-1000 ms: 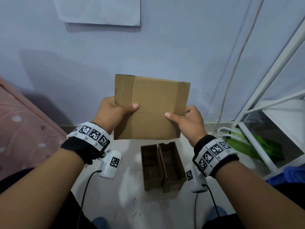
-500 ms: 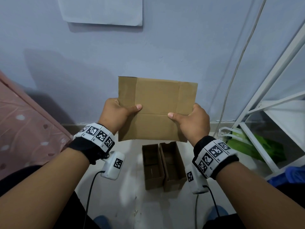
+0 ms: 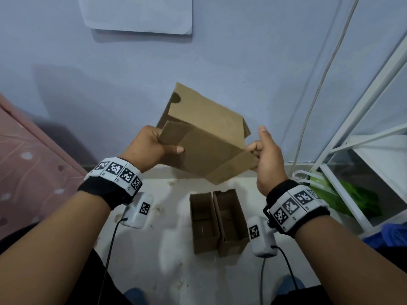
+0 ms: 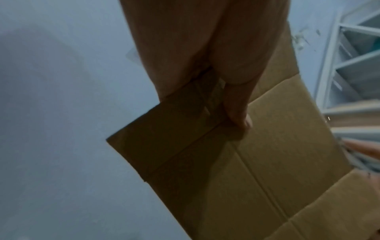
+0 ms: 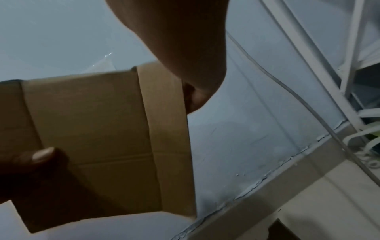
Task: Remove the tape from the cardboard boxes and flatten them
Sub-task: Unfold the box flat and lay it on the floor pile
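Head view shows three cardboard boxes in all: one held box (image 3: pixel 204 137) up in the air in front of the blue wall (image 3: pixel 88 84), and two open boxes on the floor (image 3: pixel 167 271) below it, the left open box (image 3: pixel 203 225) and the right open box (image 3: pixel 230 223) standing side by side and touching along their long walls. Two hands are on the held box. The left hand (image 3: pixel 149 148) grips its left flap, thumb laid across the near face and fingers behind (the left wrist view shows the thumb (image 4: pixel 236 112) pressed on the cardboard beside a crease). The right hand (image 3: pixel 267 155) pinches the lower right corner of the same box with curled fingers, while its thumb sticks straight up, clear of the cardboard. The held box is tilted, partly folded, with one round cutout near its top left edge. Each wrist carries one band printed with black-and-white markers and one white camera unit with a cable. One sheet of paper (image 3: pixel 136 14) hangs on the wall above. A white metal rack (image 3: pixel 343 150) stands at the right, with a green bag (image 3: pixel 352 199) beneath it, and a pink patterned surface (image 3: pixel 28 155) lies at the left.
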A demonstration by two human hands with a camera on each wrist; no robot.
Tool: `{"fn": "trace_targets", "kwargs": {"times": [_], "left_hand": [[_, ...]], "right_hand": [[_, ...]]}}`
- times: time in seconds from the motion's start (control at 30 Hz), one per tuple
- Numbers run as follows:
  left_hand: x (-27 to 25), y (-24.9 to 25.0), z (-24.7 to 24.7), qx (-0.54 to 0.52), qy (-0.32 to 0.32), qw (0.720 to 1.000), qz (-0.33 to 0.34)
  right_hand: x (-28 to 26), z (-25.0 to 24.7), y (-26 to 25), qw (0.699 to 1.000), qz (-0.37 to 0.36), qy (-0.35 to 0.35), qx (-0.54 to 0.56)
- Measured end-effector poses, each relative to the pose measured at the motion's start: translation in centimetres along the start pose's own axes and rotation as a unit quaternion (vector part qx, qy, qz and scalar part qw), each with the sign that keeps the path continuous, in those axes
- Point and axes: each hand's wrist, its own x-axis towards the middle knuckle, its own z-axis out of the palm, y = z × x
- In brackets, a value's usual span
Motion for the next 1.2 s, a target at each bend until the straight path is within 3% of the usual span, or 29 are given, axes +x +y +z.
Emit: {"fn": "trace_targets", "kwargs": {"times": [0.13,0.2,0.27,0.4,0.53,0.63,0.8,1.0,1.2], "left_hand": [[-0.5,-0.1,0.2,0.028,-0.072,0.996,0.043],[-0.3,-0.7,0.0,0.039,-0.073,0.994,0.065],[0.0,-1.0,-0.4,0.052,-0.067,0.994,0.071],[0.1,-0.6,-0.5,0.033,-0.07,0.996,0.034],[0.2,-0.3,-0.9,-0.08,-0.148,0.985,-0.028],[0.5,-0.5,-0.5,-0.155,-0.114,0.979,-0.068],[0.6,-1.7,-0.1,-0.121,-0.066,0.986,-0.09],[0.1,-1.0,0.7,-0.082,-0.086,0.99,-0.078],[-0.3,-0.7,1.4,-0.096,-0.054,0.986,-0.123]], "right_hand": [[-0.1,-0.4,0.5,0.984,0.123,-0.132,0.006],[-0.5,-0.5,0.3,0.968,0.155,-0.197,0.027],[-0.8,-0.6,-0.1,0.963,0.164,-0.211,0.04],[-1.0,-0.3,-0.5,0.971,0.134,-0.199,0.005],[-1.1,0.1,-0.1,0.982,0.055,-0.16,-0.084],[-1.3,0.2,0.1,0.981,0.044,-0.166,-0.091],[-1.4,0.7,0.4,0.984,0.055,-0.147,-0.089],[-0.6,0.0,0.7,0.988,0.001,-0.041,-0.146],[-1.1,-0.1,0.4,0.99,-0.021,-0.028,-0.137]]}}
